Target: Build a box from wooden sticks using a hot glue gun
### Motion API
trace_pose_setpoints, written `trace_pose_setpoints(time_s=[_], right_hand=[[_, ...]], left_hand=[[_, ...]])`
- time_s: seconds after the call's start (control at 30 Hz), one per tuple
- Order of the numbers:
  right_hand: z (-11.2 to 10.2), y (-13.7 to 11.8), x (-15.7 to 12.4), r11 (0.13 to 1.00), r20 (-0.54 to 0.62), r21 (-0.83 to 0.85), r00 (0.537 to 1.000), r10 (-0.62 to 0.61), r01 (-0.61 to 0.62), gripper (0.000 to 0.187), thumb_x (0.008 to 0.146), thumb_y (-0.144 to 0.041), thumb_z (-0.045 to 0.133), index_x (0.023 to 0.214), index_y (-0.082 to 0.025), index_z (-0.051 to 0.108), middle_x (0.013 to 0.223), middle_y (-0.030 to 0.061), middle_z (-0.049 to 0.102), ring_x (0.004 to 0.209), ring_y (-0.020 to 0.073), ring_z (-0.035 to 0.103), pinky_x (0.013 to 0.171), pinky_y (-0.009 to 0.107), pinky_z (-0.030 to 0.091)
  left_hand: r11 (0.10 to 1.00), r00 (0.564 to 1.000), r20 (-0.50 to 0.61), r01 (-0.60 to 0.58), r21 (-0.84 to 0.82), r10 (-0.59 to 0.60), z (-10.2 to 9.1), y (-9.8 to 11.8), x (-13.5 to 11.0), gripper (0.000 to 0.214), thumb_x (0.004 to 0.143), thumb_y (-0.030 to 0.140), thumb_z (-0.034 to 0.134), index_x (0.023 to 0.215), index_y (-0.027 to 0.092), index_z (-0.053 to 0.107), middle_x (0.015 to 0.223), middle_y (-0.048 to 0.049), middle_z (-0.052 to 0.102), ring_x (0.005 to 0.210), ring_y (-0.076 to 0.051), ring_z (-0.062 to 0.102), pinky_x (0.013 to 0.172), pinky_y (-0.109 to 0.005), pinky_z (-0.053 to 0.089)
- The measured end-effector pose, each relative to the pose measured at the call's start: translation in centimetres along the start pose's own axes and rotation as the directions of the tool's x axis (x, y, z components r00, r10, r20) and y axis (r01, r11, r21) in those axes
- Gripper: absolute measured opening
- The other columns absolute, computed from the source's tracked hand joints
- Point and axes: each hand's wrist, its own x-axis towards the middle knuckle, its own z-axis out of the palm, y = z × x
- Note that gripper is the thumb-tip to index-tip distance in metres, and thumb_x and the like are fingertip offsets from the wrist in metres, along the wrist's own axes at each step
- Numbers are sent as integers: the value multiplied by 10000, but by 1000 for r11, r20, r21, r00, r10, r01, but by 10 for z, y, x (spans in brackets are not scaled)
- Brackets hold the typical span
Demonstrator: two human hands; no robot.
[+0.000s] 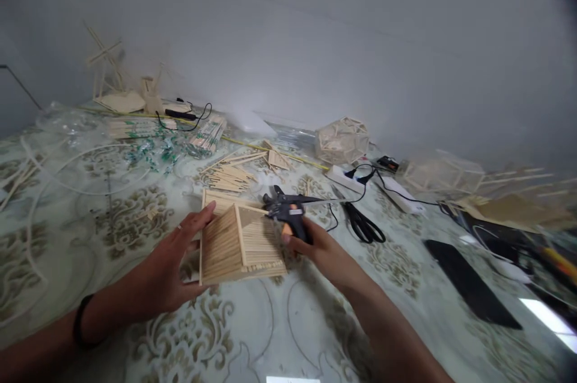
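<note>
A small box-like structure built from thin wooden sticks [220, 245] sits on the patterned tabletop in front of me. My left hand [174, 263] grips its left side, fingers along the upper edge and thumb at the lower corner. In my right hand [315, 245] is a black glue gun with orange parts [291, 217], its tip at the structure's upper edge. Whether the tip touches the wood I cannot tell. Behind the structure lies a loose pile of wooden sticks [229, 177].
Black-handled scissors [363, 223] and a dark flat slab [471, 281] lie to the right. A white power strip [347, 177] with plugs and cords stands behind. Bundled sticks [210, 133], a geometric stick frame [342, 139] and a windmill-like stick model [106, 70] line the wall.
</note>
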Motion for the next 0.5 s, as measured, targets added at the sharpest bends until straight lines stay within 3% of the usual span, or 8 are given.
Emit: trace_pose_setpoints(time_s=[0.13,0.27,0.4,0.5], right_hand=[[-19,-1,-15,986,-84,157,996,-37,50,468,886,-666,788,837,-215,675,789,50,699,781,233,671,778,381,552],[-30,-5,-24,960,-209,238,973,-99,149,456,881,-608,849,745,-236,623,818,35,637,690,191,600,699,382,560],[-27,-13,-29,895,-276,342,941,-195,285,347,903,-536,845,829,-259,650,844,9,577,664,171,556,694,400,603],[-26,-19,-40,885,-202,321,937,-286,339,240,1003,-506,733,952,-279,678,804,13,578,686,211,606,704,432,631]], left_hand=[[995,995,-50,-80,67,83,-3,4,6,1203,892,172,826,1764,483,59,1682,-130,549,1355,-351,730,1046,-503,706],[990,988,-133,-68,120,84,-8,11,11,1218,830,101,834,1765,442,131,1651,-123,587,1315,-342,740,1103,-522,668],[991,962,-260,-54,120,84,-9,15,12,1185,803,129,857,1738,454,205,1487,-78,685,1004,-220,773,897,-375,692],[997,941,-338,-5,80,32,-10,19,12,1174,790,179,898,1724,434,235,1251,-20,722,778,-124,666,734,-257,625]])
